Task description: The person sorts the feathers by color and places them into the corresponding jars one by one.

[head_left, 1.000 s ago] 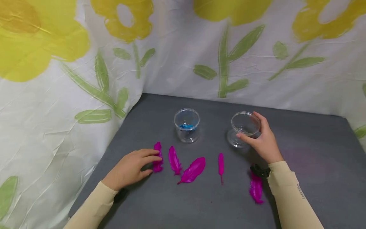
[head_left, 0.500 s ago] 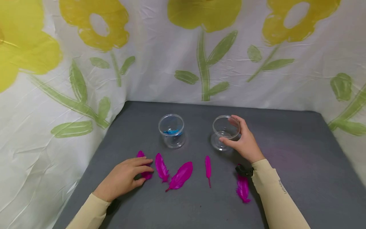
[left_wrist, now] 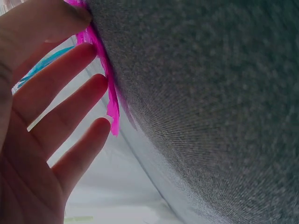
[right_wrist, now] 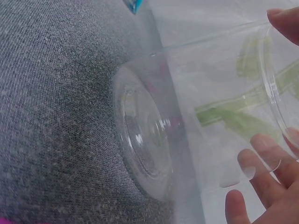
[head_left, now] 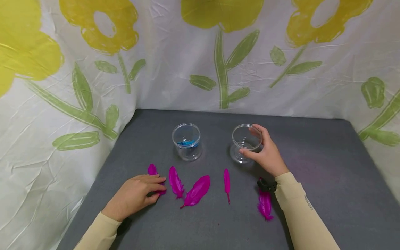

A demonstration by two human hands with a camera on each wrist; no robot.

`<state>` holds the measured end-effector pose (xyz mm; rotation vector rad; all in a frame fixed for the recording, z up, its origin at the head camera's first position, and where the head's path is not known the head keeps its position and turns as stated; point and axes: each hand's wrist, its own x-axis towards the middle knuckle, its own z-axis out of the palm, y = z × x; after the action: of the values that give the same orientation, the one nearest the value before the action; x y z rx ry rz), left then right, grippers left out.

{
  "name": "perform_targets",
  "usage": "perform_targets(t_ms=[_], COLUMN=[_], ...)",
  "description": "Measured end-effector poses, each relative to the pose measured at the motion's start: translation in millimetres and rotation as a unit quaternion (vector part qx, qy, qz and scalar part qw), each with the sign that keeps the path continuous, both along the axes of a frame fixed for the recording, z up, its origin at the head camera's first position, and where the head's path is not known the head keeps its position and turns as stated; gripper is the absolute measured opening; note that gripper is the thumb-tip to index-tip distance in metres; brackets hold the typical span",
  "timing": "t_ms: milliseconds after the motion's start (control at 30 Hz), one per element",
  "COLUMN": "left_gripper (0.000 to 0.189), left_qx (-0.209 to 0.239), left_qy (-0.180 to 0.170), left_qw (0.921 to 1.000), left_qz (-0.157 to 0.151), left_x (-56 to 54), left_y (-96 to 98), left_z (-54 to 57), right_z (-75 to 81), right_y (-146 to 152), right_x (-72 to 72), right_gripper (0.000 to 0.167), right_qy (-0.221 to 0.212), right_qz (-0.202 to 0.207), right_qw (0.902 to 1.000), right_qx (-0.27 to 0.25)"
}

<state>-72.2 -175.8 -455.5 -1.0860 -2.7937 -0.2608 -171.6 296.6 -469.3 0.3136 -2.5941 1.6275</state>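
My left hand (head_left: 136,193) is over a magenta feather (head_left: 152,169) at the left of the table, partly covering it. In the left wrist view, its loosely bent fingertips (left_wrist: 100,84) touch the feather's edge along the dark cloth. On the right, my right hand (head_left: 269,152) grips an empty clear jar (head_left: 237,152) by its upper side, thumb in front and fingers behind. The jar's round base (right_wrist: 140,133) is at the grey cloth in the right wrist view. A second clear jar (head_left: 187,152), with a blue feather (head_left: 187,142) inside, stands left of it.
More magenta feathers lie in front of the jars: a curved one (head_left: 176,183), a broad one (head_left: 197,191), a narrow one (head_left: 226,184), and one (head_left: 265,205) partly under the right wrist. A white flower-patterned cloth (head_left: 175,93) hangs behind the grey table (head_left: 312,146).
The head view has swung to the right, so everything appears shifted left. My left hand has moved slightly further over the leftmost feather. The right hand keeps its grip on the jar.
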Motion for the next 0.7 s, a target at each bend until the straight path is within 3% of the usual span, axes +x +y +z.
perform_targets(t_ms=[167,300,567,700], left_gripper=[0.022,0.022,0.041,0.037], left_qx=[0.011,0.008,0.001,-0.004], left_qy=[0.041,0.052,0.013,0.007], left_qw=[0.9990,0.9985,0.9997,0.9996], left_qz=[-0.014,-0.017,0.019,0.027], left_x=[1.2,1.7,1.8,0.6], left_y=[0.6,2.2,7.9,9.8], left_z=[-1.2,-2.1,-0.5,-0.8], right_z=[-1.6,-1.4,-0.9,-0.5], right_y=[0.3,-0.5,0.0,0.7], right_x=[0.2,0.6,-0.5,-0.2], right_gripper=[0.102,0.103,0.100,0.102], right_qy=[-0.002,-0.004,-0.009,-0.009], right_qz=[-0.001,0.001,-0.001,-0.001], right_qw=[1.0000,1.0000,1.0000,1.0000], right_qx=[0.001,0.002,-0.002,-0.002])
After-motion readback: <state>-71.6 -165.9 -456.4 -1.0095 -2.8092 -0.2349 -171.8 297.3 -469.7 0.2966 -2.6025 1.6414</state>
